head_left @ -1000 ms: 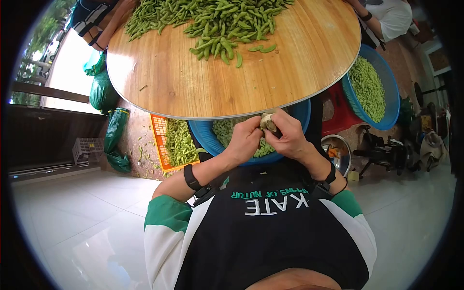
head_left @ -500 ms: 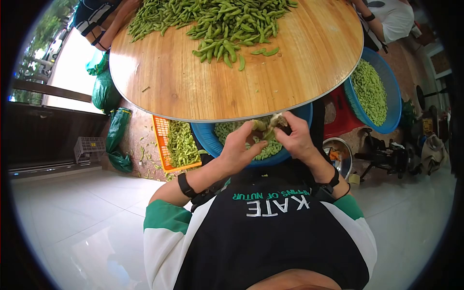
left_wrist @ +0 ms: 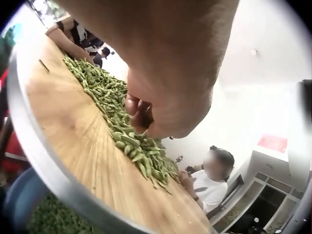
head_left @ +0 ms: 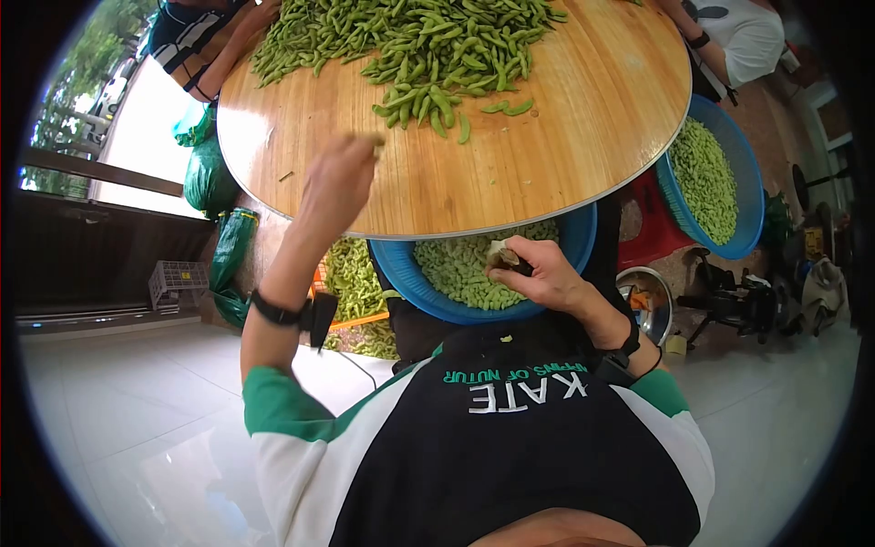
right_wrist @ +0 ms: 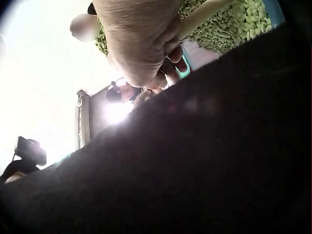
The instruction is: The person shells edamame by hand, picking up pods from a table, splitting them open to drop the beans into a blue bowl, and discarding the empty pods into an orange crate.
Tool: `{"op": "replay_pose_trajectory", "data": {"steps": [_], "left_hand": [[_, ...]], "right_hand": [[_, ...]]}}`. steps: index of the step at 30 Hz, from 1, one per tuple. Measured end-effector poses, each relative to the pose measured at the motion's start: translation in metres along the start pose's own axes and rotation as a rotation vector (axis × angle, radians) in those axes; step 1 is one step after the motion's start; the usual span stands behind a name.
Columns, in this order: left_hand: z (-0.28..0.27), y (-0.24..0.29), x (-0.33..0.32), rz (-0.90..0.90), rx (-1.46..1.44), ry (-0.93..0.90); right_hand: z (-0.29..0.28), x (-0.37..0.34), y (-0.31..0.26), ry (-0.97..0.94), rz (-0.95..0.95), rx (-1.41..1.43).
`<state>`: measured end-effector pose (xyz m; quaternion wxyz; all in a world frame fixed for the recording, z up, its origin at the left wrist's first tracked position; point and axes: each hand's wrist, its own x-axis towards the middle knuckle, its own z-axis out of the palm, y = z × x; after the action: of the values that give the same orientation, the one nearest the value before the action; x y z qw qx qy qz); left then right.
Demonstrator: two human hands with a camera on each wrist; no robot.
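In the head view my left hand, blurred, is over the left part of the round wooden table, short of the heap of green edamame pods. A small olive patch shows at its fingertips; I cannot tell if it is something held. In the left wrist view its fingers curl inward. My right hand is over the blue basin of shelled beans, gripping a pale and brown thing between thumb and fingers. The right wrist view shows that hand partly hidden by dark cloth.
An orange crate of pods stands on the floor at left, near green sacks. At right are another blue basin of beans, a red stool and a metal bowl. Two people sit across the table.
Both hands were together over the basin, working on small things. They have parted: my left has swung up and left over the table, while my right stays above the basin.
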<state>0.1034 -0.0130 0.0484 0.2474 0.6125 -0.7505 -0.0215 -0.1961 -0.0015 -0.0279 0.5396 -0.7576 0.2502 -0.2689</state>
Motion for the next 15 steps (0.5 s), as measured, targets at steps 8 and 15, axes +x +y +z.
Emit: {"op": "replay_pose_trajectory", "data": {"steps": [8, 15], "left_hand": [[0.065, -0.055, 0.074, -0.064, -0.031, 0.086], [0.046, 0.042, 0.026, -0.234, -0.718, 0.027]], "right_hand": [[-0.01, -0.008, -0.011, 0.045, 0.229, 0.334], [-0.01, 0.005, -0.016, 0.109, 0.227, 0.745]]}}
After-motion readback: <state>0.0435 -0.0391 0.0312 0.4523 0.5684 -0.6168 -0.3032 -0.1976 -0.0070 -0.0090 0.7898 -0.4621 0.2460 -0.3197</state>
